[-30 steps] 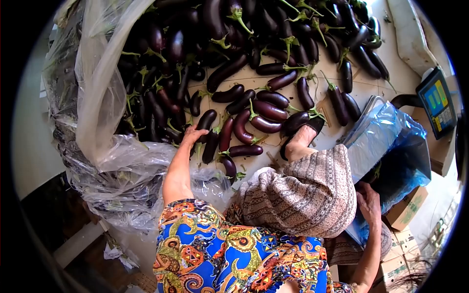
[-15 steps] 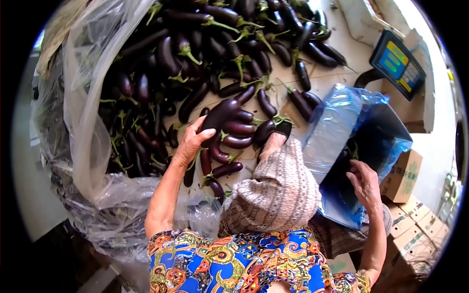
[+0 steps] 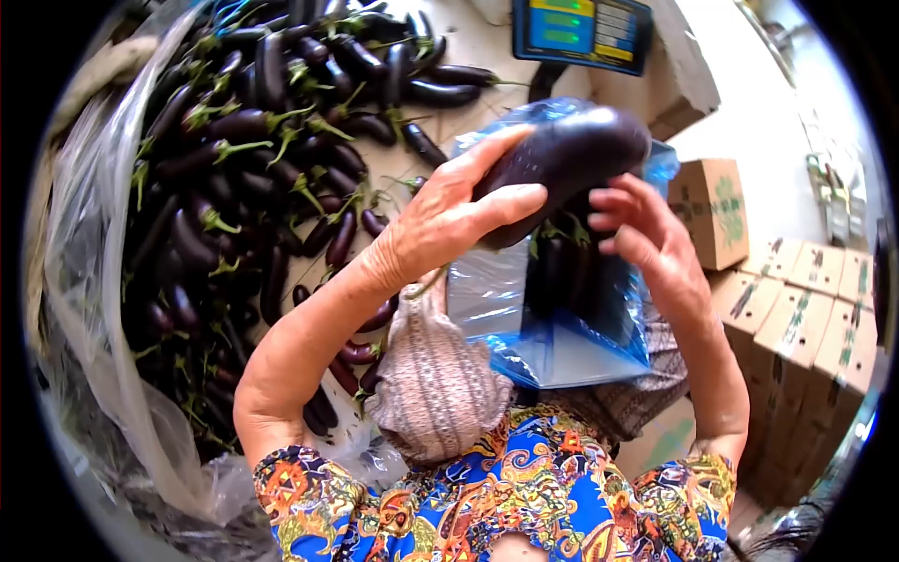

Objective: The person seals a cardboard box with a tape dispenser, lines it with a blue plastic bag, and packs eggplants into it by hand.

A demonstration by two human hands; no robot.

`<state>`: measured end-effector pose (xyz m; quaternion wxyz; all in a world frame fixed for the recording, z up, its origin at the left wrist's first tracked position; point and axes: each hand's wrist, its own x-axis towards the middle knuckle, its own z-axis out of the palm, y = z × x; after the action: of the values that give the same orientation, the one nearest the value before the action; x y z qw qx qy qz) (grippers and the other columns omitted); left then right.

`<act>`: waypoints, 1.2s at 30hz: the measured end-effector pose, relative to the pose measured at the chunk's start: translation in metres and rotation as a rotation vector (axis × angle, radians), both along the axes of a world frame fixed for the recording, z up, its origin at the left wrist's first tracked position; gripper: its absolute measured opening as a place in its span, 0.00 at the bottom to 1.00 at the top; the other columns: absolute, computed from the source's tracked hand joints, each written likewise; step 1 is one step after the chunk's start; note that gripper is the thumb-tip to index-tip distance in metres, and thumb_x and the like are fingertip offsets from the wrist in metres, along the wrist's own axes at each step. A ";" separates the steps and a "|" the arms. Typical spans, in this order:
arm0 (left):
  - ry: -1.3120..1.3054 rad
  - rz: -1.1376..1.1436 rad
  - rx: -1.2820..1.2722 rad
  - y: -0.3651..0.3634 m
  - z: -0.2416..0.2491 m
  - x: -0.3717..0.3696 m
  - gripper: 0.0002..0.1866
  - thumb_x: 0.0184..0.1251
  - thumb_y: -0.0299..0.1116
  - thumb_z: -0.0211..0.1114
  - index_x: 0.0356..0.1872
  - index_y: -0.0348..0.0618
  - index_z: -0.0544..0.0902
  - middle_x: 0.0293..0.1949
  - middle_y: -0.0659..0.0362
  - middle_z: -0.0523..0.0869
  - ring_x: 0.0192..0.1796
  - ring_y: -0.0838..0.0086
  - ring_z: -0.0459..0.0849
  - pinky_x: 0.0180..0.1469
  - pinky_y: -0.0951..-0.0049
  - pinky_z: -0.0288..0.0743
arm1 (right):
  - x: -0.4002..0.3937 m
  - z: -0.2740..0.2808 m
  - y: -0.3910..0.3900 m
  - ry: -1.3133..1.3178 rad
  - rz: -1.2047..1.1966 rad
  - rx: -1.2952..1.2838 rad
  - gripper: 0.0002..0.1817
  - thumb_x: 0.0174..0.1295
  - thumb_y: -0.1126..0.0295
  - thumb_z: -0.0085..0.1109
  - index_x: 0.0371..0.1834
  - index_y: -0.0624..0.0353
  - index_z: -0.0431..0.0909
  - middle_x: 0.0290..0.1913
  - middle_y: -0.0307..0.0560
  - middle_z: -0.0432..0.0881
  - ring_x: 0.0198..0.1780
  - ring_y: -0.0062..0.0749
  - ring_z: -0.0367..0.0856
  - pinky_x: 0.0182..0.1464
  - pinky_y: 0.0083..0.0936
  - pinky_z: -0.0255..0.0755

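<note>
Both your hands are raised in front of you over the blue bag. Your left hand (image 3: 449,220) is clamped on a large dark eggplant (image 3: 562,159), thumb under its lower side and fingers over the top, so the fruit lies tilted with its free end up toward 2 o'clock, clear of the palm. Your right hand (image 3: 646,239) sits at 3 o'clock of the fruit, fingers half curled and apart at the mouth of the blue plastic bag (image 3: 543,328); I cannot tell whether it grips the plastic or only touches it. The placing looks like a way to keep the mouth wide while the fruit hangs right above it.

Inside the bag you can see several more dark eggplants standing stem up, which is why its sides bulge. Your raised knee in patterned cloth (image 3: 435,375) props the bag from 7 o'clock.

Farther out, at 9 to 11 o'clock, the loose eggplant pile (image 3: 243,159) spreads over the floor, hemmed by a clear plastic sheet (image 3: 84,309). At 12 o'clock a weighing scale display (image 3: 581,28) faces you. Cardboard boxes (image 3: 796,318) stack at 3 o'clock.
</note>
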<state>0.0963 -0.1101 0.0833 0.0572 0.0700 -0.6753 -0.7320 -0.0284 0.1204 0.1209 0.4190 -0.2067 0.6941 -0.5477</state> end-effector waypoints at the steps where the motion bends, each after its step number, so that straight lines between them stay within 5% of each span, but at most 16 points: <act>1: 0.062 -0.049 -0.055 0.008 -0.003 -0.012 0.40 0.63 0.46 0.67 0.70 0.34 0.64 0.59 0.44 0.76 0.63 0.61 0.75 0.67 0.66 0.67 | -0.003 0.007 -0.004 0.054 -0.042 -0.014 0.43 0.63 0.49 0.66 0.74 0.59 0.59 0.62 0.48 0.74 0.63 0.33 0.74 0.66 0.32 0.67; 4: 0.226 -0.184 -0.197 0.035 -0.004 -0.036 0.50 0.57 0.38 0.69 0.76 0.32 0.50 0.63 0.37 0.66 0.69 0.49 0.66 0.72 0.60 0.59 | 0.002 0.019 -0.011 -0.051 -0.180 -0.208 0.47 0.60 0.45 0.68 0.72 0.63 0.57 0.65 0.53 0.70 0.68 0.34 0.68 0.70 0.34 0.61; 5: 0.300 -0.241 -0.230 0.044 -0.006 -0.037 0.51 0.56 0.35 0.70 0.76 0.32 0.47 0.63 0.38 0.65 0.68 0.48 0.64 0.72 0.61 0.59 | -0.002 0.011 -0.007 -0.044 -0.216 -0.125 0.43 0.60 0.48 0.69 0.69 0.64 0.61 0.62 0.52 0.73 0.64 0.34 0.73 0.67 0.33 0.66; 7: 0.355 -0.219 -0.403 0.057 -0.006 -0.028 0.48 0.60 0.29 0.71 0.78 0.41 0.50 0.67 0.48 0.67 0.62 0.62 0.74 0.64 0.62 0.72 | -0.007 0.002 -0.004 -0.111 -0.271 -0.054 0.37 0.61 0.54 0.68 0.66 0.65 0.64 0.58 0.50 0.76 0.59 0.34 0.78 0.63 0.31 0.70; 9: 0.051 -0.376 -0.061 0.052 -0.016 -0.023 0.41 0.65 0.25 0.66 0.76 0.41 0.56 0.61 0.49 0.75 0.54 0.68 0.81 0.60 0.68 0.76 | -0.013 -0.013 0.007 -0.240 -0.232 -0.045 0.32 0.63 0.61 0.66 0.65 0.66 0.66 0.53 0.50 0.78 0.52 0.33 0.80 0.57 0.28 0.74; 11: -0.101 -0.345 0.064 0.033 -0.019 -0.009 0.21 0.71 0.26 0.60 0.64 0.38 0.76 0.46 0.55 0.87 0.48 0.75 0.84 0.55 0.73 0.78 | -0.026 -0.066 0.035 -0.214 -0.167 0.022 0.34 0.61 0.57 0.68 0.63 0.67 0.67 0.51 0.50 0.78 0.48 0.32 0.81 0.52 0.27 0.77; 14: -0.258 -0.077 0.125 0.009 -0.020 0.015 0.20 0.71 0.31 0.60 0.62 0.37 0.77 0.46 0.57 0.86 0.47 0.75 0.84 0.55 0.73 0.76 | -0.008 -0.068 0.010 -0.357 -0.380 0.189 0.40 0.58 0.49 0.71 0.61 0.69 0.65 0.49 0.51 0.78 0.43 0.32 0.82 0.45 0.27 0.79; 17: -0.318 0.081 0.171 -0.007 -0.038 0.038 0.19 0.70 0.29 0.56 0.61 0.37 0.77 0.45 0.57 0.85 0.45 0.75 0.82 0.52 0.74 0.75 | -0.016 -0.094 0.001 -0.385 -0.339 0.334 0.49 0.55 0.43 0.71 0.63 0.75 0.59 0.51 0.59 0.78 0.49 0.37 0.83 0.49 0.30 0.79; 21: -0.354 0.137 0.157 -0.007 -0.059 0.051 0.19 0.69 0.27 0.57 0.60 0.37 0.78 0.44 0.56 0.85 0.44 0.75 0.82 0.50 0.76 0.75 | -0.035 -0.205 -0.005 -0.084 -0.536 0.379 0.56 0.53 0.42 0.70 0.67 0.81 0.54 0.58 0.70 0.75 0.62 0.50 0.76 0.60 0.30 0.70; 25: -0.366 0.132 0.243 -0.006 -0.083 0.060 0.19 0.71 0.28 0.59 0.62 0.37 0.77 0.46 0.56 0.85 0.46 0.76 0.82 0.52 0.77 0.74 | -0.036 -0.242 -0.017 -0.053 -0.659 0.307 0.48 0.62 0.52 0.65 0.72 0.73 0.49 0.64 0.64 0.72 0.64 0.48 0.74 0.62 0.36 0.68; 28: -0.373 0.130 0.285 -0.007 -0.097 0.064 0.19 0.71 0.27 0.60 0.62 0.37 0.77 0.46 0.57 0.85 0.45 0.77 0.82 0.52 0.77 0.75 | -0.026 -0.155 -0.020 -0.354 -0.459 0.287 0.43 0.65 0.57 0.64 0.73 0.60 0.46 0.59 0.53 0.75 0.57 0.42 0.78 0.56 0.43 0.74; 31: -0.364 0.154 0.334 -0.006 -0.104 0.065 0.19 0.71 0.26 0.60 0.62 0.37 0.77 0.44 0.58 0.85 0.44 0.78 0.82 0.52 0.78 0.75 | -0.015 -0.155 -0.010 -0.334 -0.372 0.338 0.43 0.64 0.60 0.65 0.74 0.58 0.46 0.57 0.49 0.77 0.55 0.42 0.80 0.56 0.43 0.74; 35: -0.347 0.138 0.211 -0.003 -0.089 0.058 0.19 0.71 0.25 0.60 0.61 0.37 0.77 0.43 0.59 0.84 0.45 0.79 0.81 0.53 0.78 0.75 | -0.032 -0.157 -0.004 -0.340 -0.204 0.366 0.48 0.62 0.66 0.66 0.79 0.54 0.41 0.53 0.53 0.79 0.52 0.42 0.82 0.56 0.41 0.76; 36: -0.333 0.135 0.188 -0.002 -0.087 0.057 0.19 0.71 0.25 0.60 0.61 0.37 0.77 0.43 0.59 0.84 0.45 0.79 0.81 0.53 0.78 0.75 | -0.034 -0.152 -0.002 -0.188 -0.105 0.414 0.49 0.60 0.71 0.64 0.81 0.49 0.42 0.57 0.62 0.75 0.54 0.49 0.80 0.60 0.45 0.74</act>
<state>0.1534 -0.1125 -0.0037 -0.0133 0.2402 -0.5981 -0.7645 -0.0624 0.1185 -0.0315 0.4861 -0.0282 0.7595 -0.4314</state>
